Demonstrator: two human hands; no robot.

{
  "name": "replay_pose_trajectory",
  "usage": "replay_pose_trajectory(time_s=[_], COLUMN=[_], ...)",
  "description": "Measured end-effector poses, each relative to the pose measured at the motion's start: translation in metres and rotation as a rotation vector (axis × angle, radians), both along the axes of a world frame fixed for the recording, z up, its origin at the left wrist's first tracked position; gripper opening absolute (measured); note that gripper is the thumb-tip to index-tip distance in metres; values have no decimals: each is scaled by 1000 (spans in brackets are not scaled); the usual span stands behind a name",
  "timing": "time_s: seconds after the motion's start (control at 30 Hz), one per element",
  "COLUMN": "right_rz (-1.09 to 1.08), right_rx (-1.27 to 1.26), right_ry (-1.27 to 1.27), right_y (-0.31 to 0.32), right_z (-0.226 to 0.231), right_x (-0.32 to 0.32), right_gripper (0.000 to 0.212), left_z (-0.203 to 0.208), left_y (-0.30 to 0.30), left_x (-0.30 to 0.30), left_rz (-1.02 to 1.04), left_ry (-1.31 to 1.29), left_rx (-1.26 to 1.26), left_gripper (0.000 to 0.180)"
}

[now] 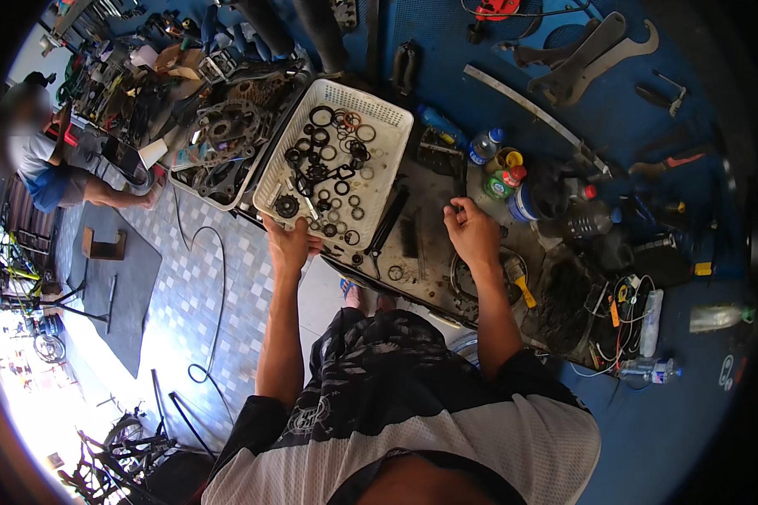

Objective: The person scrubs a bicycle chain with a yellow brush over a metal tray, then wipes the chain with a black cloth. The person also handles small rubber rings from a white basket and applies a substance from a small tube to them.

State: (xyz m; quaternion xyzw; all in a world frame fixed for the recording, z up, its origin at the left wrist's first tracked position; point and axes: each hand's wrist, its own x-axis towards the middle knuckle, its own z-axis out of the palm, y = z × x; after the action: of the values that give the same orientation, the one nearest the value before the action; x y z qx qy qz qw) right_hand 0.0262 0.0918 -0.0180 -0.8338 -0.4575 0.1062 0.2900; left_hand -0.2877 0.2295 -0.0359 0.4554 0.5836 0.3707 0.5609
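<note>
A white plastic basket (pixel 389 139) rests at the left of the workbench, its far wall perforated. Inside lie many black and metal rings, an orange-brown ring and a small toothed sprocket (pixel 287 206). My left hand (pixel 290 246) grips the near-left edge of this basket. To its right, my right hand (pixel 472 233) hovers over the bench with fingers curled and thumb against the index finger; whatever it may pinch is too small to make out. Close below that hand is a yellow-handled brush (pixel 520 284), near a round metal part partly hidden by my forearm.
Left of the basket, a tray (pixel 227 202) holds greasy metal parts. Bottles (pixel 486 146) line the bench's far side, below wrenches (pixel 594 63) on a blue wall. Cables (pixel 627 311) lie at the right. A person (pixel 42 160) sits at far left; a hose (pixel 221 286) crosses the tiled floor.
</note>
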Motion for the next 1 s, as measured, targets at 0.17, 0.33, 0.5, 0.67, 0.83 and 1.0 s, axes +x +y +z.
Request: replay_pose_trajectory(time_s=[0.17,0.33,0.5,0.67,0.83,1.0], right_rz=[-41,-68,-70,-70,-82,-78], right_rx=[30,44,66,62,30,-15], right_ry=[7,7,3,-28,-19,-33], right_y=[-2,-3,0,3,5,6], right_z=[10,14,18,23,21,12], right_x=[-5,-15,-24,-31,-36,-39], right_gripper=[31,30,29,28,30,38], left_z=[-3,0,3,9,4,-10], left_y=[-1,-18,-33,-58,-79,-83], left_x=[-6,-15,-21,-38,-46,-31], left_rz=[-42,-77,-52,-107,-172,-199], left_ry=[-62,-134,-251,-247,-272,-313], left_rx=[-35,-60,-112,-79,-125,-203], left_gripper=[64,59,55,52,63,65])
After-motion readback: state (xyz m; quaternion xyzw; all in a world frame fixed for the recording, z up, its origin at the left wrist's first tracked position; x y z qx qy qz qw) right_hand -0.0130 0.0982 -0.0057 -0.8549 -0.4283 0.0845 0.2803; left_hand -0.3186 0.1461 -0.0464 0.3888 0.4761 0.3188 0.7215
